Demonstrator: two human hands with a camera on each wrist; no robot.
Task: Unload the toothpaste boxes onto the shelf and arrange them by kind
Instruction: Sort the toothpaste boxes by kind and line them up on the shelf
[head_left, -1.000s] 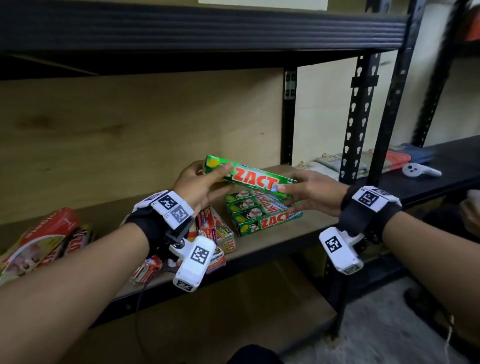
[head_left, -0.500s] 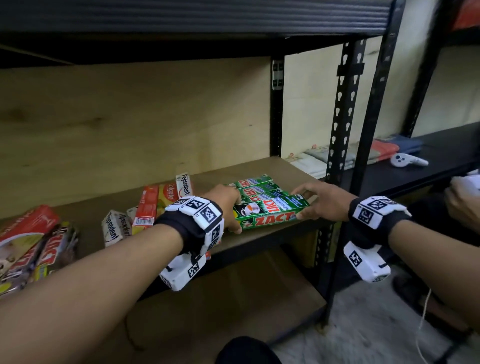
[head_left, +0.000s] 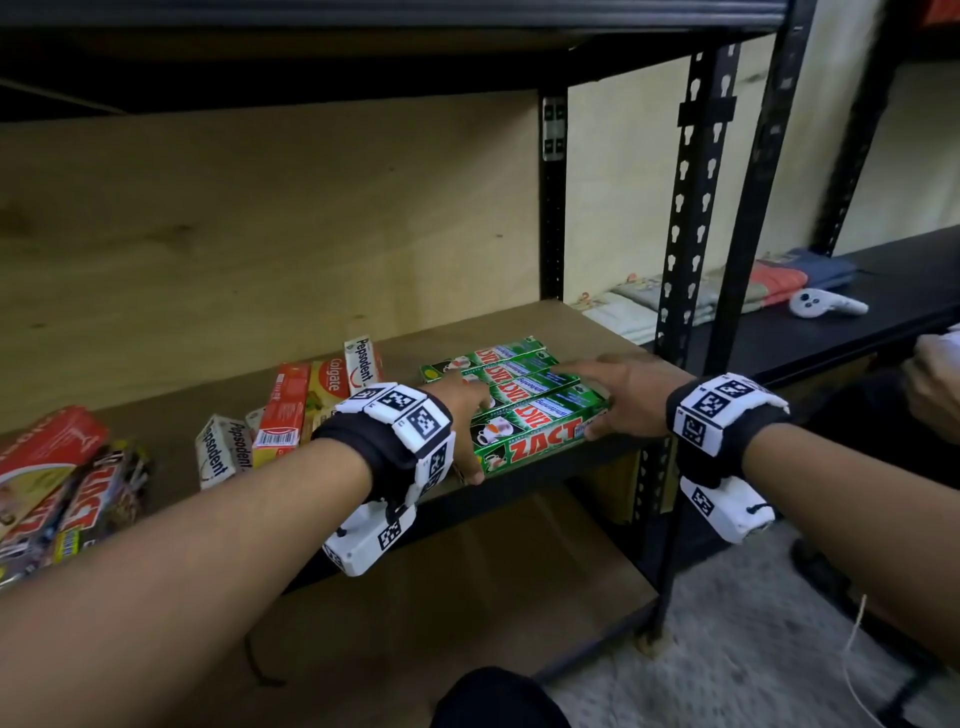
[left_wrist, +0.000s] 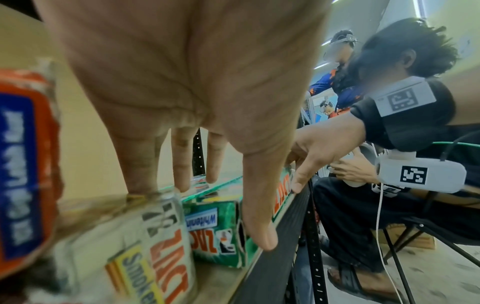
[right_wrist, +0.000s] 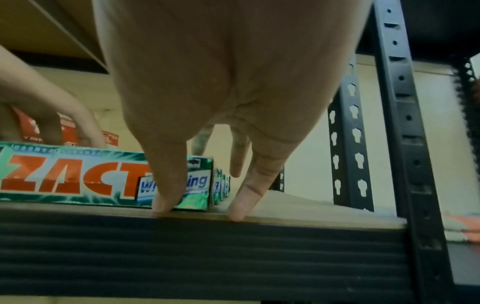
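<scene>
Where the wooden shelf (head_left: 597, 332) meets its ribbed black front rail (right_wrist: 182, 246), the nearest green Zact box (head_left: 540, 434) lies flat along the edge, logo facing outward. Left hand (head_left: 467, 410): fingers extended and relaxed, thumb (left_wrist: 259, 226) against the box's left end, the other fingertips reaching down over the row; nothing is gripped. Right hand (head_left: 628, 387): likewise spread with straight fingers, thumb (right_wrist: 166, 189) pressed on the front face of the same box near its right end, one fingertip (right_wrist: 241, 207) resting on the shelf board just beyond the box's end, the index finger lying across the boxes behind. Both wrists carry black bands with white coded markers (head_left: 410, 410). Behind the front box, three further green Zact boxes (head_left: 498, 364) lie parallel and touching, forming one block near the right upright (head_left: 691, 218) of the rack. Left of this block, red Colgate boxes (head_left: 291, 410) and white Pepsodent boxes (head_left: 228, 452) lie loosely grouped, one Pepsodent box (head_left: 363, 361) farther back. At the far left edge sits a heap of red and dark packages (head_left: 57, 483). Beyond the upright, a neighbouring black shelf (head_left: 909, 270) bears folded cloths (head_left: 769, 283) and a white controller (head_left: 826, 304). A plywood panel (head_left: 260, 218) closes the rear.
</scene>
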